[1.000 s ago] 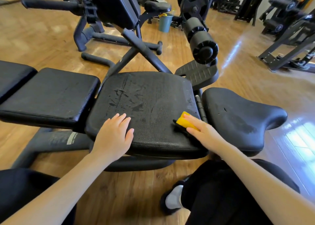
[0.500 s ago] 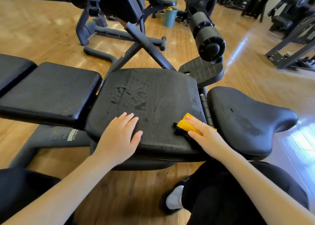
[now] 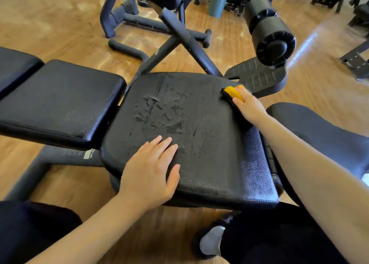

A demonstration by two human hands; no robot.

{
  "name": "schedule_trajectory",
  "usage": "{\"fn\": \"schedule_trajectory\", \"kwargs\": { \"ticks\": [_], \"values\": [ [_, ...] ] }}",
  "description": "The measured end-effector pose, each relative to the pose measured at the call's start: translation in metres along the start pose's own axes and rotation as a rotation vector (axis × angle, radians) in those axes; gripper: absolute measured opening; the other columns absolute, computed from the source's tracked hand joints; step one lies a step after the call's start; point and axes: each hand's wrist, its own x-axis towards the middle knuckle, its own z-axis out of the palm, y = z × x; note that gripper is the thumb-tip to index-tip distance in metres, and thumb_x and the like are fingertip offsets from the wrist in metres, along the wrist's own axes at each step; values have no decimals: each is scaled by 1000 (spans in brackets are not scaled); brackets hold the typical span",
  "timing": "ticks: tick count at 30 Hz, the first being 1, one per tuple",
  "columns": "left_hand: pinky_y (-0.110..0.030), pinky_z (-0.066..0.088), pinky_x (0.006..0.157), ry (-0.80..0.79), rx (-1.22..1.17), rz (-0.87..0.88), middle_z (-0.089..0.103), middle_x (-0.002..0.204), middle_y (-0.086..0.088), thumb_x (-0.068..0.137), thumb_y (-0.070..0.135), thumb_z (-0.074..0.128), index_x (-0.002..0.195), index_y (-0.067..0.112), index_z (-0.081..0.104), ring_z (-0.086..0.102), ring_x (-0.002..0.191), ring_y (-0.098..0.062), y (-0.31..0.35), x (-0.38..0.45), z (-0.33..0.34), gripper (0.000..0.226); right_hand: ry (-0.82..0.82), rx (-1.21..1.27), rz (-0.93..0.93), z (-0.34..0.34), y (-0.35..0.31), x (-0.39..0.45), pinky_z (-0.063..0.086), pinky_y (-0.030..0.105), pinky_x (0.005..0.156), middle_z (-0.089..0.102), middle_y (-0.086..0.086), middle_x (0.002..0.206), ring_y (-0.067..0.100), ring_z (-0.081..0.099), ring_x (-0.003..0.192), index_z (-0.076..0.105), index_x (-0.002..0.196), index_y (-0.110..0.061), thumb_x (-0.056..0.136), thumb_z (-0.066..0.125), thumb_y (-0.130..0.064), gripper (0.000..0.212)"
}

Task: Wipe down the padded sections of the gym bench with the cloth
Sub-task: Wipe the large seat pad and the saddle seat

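- A yellow cloth (image 3: 234, 92) is lying on the far right corner of the middle pad (image 3: 189, 135) of a black gym bench, seen from above by a head camera.
- The right hand (image 3: 249, 105) is pressing the cloth flat against the pad; whether the fingers are curling round it cannot be told.
- The left hand (image 3: 151, 167) is resting palm down on the near left part of the same pad, fingers straight and slightly spread, holding nothing.
- The middle pad is showing streaks and patches across its centre that look damp, so the wiping there appears to be well under way, with the cloth now working along the right side.
- The pad to the left (image 3: 60, 103) is looking dry and mostly unmarked, so it is probably waiting its turn.
- The curved seat pad (image 3: 319, 127) on the right, partly hidden behind the right arm, is giving no clear sign either way.
- A foam roller (image 3: 269, 29) is sticking out beyond the bench, above a wooden floor (image 3: 50, 23).
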Motion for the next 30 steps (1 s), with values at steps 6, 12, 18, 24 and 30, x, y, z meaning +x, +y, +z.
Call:
{"fn": "schedule_trajectory", "kwargs": {
  "ticks": [6, 12, 18, 24, 30],
  "values": [
    [-42, 38, 99, -57, -18, -49, 63, 123, -6, 83, 39, 38, 116, 12, 65, 57, 118, -26, -1, -1, 23, 51, 10, -68, 67, 25, -5, 38, 22, 41, 112, 27, 4, 153, 26, 27, 139, 31, 142, -17, 97, 37, -22, 46],
    [-43, 40, 98, -101, 17, -92, 63, 123, -7, 83, 39, 38, 115, 11, 65, 57, 117, -27, -28, 3, 30, 51, -115, -11, -182, 70, -50, 14, 19, 30, 104, 40, 10, 142, 27, 31, 134, 46, 133, -17, 96, 40, -14, 37],
    [-44, 40, 96, -51, 24, -74, 63, 122, -7, 84, 38, 37, 114, 9, 66, 58, 116, -27, -34, 11, 22, 50, -209, 8, -360, 68, -48, -34, 10, 37, 115, 29, -3, 152, 15, 16, 144, 42, 137, -25, 95, 44, -17, 42],
    [-42, 35, 99, -17, 11, -22, 63, 122, -7, 84, 38, 39, 114, 10, 66, 56, 117, -27, -18, 5, 17, 49, -165, 53, -219, 36, -24, -14, 14, 34, 117, 22, -4, 154, 14, 20, 142, 35, 140, -24, 96, 45, -20, 46],
    [-42, 33, 101, 10, 4, -11, 62, 124, -5, 83, 40, 40, 116, 12, 65, 55, 119, -25, -12, 7, 18, 50, -2, 62, -11, 13, -7, 41, 25, 35, 109, 31, 1, 151, 26, 32, 136, 32, 142, -23, 97, 41, -27, 46]
  ]
}}
